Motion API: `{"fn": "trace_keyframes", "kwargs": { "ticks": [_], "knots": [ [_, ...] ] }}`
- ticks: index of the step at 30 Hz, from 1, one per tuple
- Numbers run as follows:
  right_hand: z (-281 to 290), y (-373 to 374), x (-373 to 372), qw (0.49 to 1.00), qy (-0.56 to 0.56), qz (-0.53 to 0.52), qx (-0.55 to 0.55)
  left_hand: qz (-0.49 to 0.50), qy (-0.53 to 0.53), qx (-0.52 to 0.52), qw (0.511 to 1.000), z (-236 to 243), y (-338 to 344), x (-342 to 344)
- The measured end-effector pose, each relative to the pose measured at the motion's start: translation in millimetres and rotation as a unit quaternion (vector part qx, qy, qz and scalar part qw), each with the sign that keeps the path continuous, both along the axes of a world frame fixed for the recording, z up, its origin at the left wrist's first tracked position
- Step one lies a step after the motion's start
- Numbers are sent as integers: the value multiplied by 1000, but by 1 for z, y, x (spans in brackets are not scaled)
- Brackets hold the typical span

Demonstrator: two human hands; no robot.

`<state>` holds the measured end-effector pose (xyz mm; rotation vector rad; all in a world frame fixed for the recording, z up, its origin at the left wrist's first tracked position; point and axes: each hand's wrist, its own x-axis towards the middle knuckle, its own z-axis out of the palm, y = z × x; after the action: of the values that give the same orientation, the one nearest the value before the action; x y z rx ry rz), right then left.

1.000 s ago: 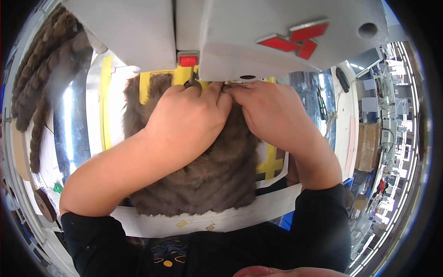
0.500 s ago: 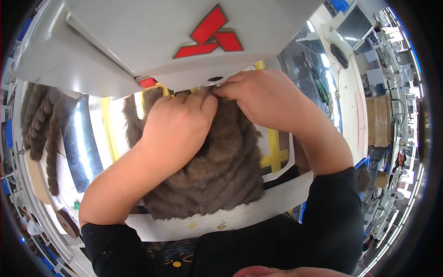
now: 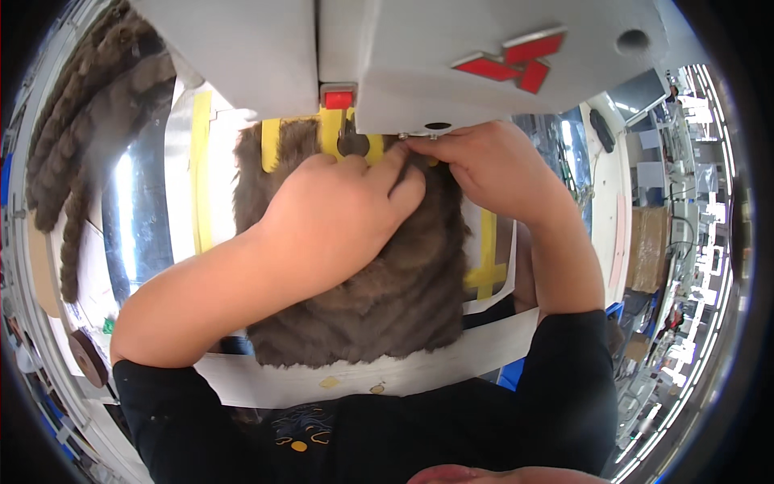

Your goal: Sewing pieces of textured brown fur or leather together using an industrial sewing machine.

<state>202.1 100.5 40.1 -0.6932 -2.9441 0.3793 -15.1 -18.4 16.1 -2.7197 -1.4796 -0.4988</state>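
Note:
A brown-grey fur piece (image 3: 363, 315) lies on the bed of a sewing machine (image 3: 484, 105), beneath its white head with a red emblem. My left hand (image 3: 339, 218) rests on the fur with bent fingers pressed on it, their tips near a yellow plate (image 3: 330, 129) and a dark round opening. My right hand (image 3: 496, 173) is pinched at the machine's front edge, at the fur's upper right; its fingertips touch the left hand's and what they grip is mostly hidden under the head. A red switch (image 3: 339, 100) sits above the plate.
Long brown fur strips (image 3: 72, 161) hang over the left side. A dark roll (image 3: 87, 355) is at lower left. A black handheld object (image 3: 601, 131) lies upper right, near a cardboard box (image 3: 647, 250). A white front rail (image 3: 266, 387) runs across below the fur.
The view tilted and returned. Both hands stay at the machine's front; the left hand's index finger and thumb are now more separated from its other fingers, and more yellow plate shows.

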Motion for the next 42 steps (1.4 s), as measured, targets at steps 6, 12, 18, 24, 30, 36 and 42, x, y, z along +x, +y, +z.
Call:
{"fn": "trace_keyframes", "kwargs": {
  "ticks": [6, 12, 18, 24, 30, 36, 42],
  "knots": [
    [8, -2, -7, 999, -23, -21, -8, -16, 33, 2, 999, 0, -11, -1],
    [0, -1, -5, 999, 4, -33, -7, -7, 27, -34, 999, 0, -13, 0],
    [15, -6, -15, 996, -44, -63, -35, -4, 34, -45, 998, 3, -14, -3],
    [6, 2, -3, 995, -61, -72, -27, -5, 48, -37, 998, 8, -13, -9],
    [-6, 16, 1, 997, 0, -74, -7, -9, 37, -49, 998, 5, -4, -12],
    [-7, 25, -3, 997, 7, -80, 11, 3, 41, -60, 997, 2, 5, -13],
    [-14, 34, 1, 998, 23, -54, 33, -1, 27, -62, 998, 3, 6, -17]
  ]
}}
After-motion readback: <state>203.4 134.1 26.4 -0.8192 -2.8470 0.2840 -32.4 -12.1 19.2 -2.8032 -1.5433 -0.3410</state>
